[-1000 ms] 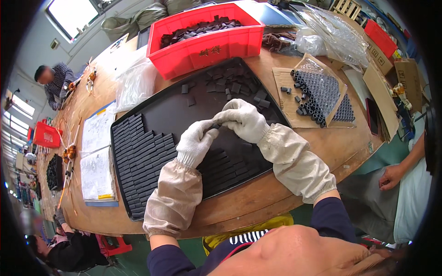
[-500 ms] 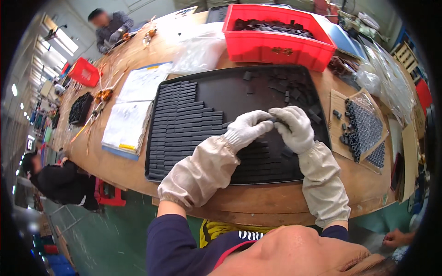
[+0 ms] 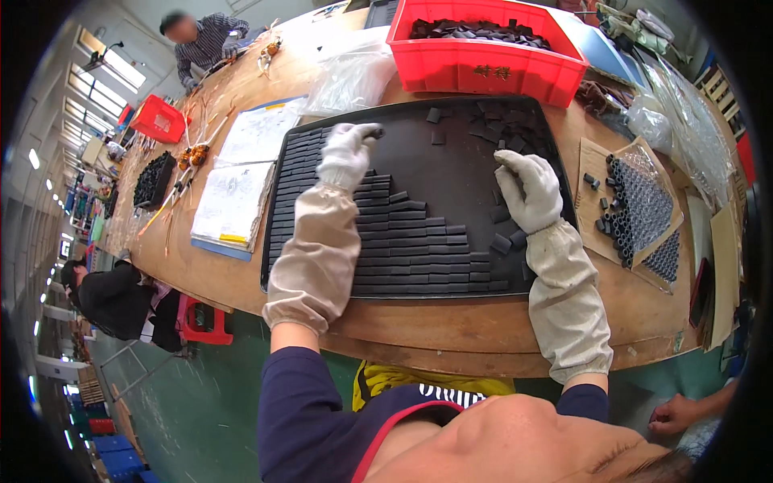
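Observation:
A large black tray (image 3: 278, 262) lies on the table before me. Rows of short black tube pieces (image 3: 403, 262) are laid side by side across its left and lower part. My left hand (image 3: 345, 157), in a white glove, is raised over the upper rows, with a small black tube piece (image 3: 374, 131) pinched at its fingertips. My right hand (image 3: 529, 189), gloved too, hovers over the tray's right side, its thumb and fingers curved and apart. Just beyond its fingertips is a heap of loose black pieces (image 3: 515, 121). Several more loose pieces (image 3: 503, 241) lie beside that hand.
Behind the tray stands a red bin (image 3: 483, 68) filled with black pieces. An open folder of papers (image 3: 233, 197) lies left, a clear plastic bag (image 3: 350, 80) beyond it. To the right, a bubble-wrap-like bundle of tubes (image 3: 644, 209) rests on cardboard. Other people are around the table.
My hands, together over the tray's middle before, have parted. The left moved left and away from me with a black tube piece; the right moved slightly up, its fingers spreading.

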A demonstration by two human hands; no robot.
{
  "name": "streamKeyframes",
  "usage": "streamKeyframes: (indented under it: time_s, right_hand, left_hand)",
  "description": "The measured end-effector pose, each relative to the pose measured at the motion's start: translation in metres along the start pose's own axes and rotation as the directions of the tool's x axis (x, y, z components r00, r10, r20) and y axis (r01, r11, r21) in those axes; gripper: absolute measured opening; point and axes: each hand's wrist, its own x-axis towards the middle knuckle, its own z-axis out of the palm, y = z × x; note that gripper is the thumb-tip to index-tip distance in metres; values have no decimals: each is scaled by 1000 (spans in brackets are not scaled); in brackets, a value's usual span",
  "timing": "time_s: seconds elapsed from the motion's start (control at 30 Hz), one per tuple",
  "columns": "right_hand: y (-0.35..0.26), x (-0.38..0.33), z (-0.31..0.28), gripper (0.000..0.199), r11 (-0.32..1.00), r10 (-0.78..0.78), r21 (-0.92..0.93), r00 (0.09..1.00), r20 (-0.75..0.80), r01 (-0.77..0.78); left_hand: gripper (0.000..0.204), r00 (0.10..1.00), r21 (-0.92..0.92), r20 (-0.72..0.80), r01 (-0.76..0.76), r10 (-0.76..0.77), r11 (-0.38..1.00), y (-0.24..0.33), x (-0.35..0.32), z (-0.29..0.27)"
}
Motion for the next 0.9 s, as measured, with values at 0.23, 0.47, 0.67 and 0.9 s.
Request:
streamKeyframes:
  time_s: [0.23, 0.47, 0.67, 0.9]
  right_hand:
    - [5, -4, 2, 26, 999, 0, -48, 1000, -19, -1]
    - [11, -2, -2, 22, 996, 94, -4, 993, -77, -95]
    - [40, -10, -8, 18, 909, 416, 86, 885, -211, -407]
    - [53, -15, -9, 18, 900, 304, -289, 944, -126, -328]
  left_hand:
    - [30, 986, 498, 163, -50, -37, 866, -50, -6, -21]
    - [28, 989, 538, 67, -145, 129, 831, -49, -10, -20]
    - [21, 970, 573, 29, -214, 242, 791, -46, -10, -17]
    - [37, 894, 228, 64, -445, 443, 866, 47, -8, 7]
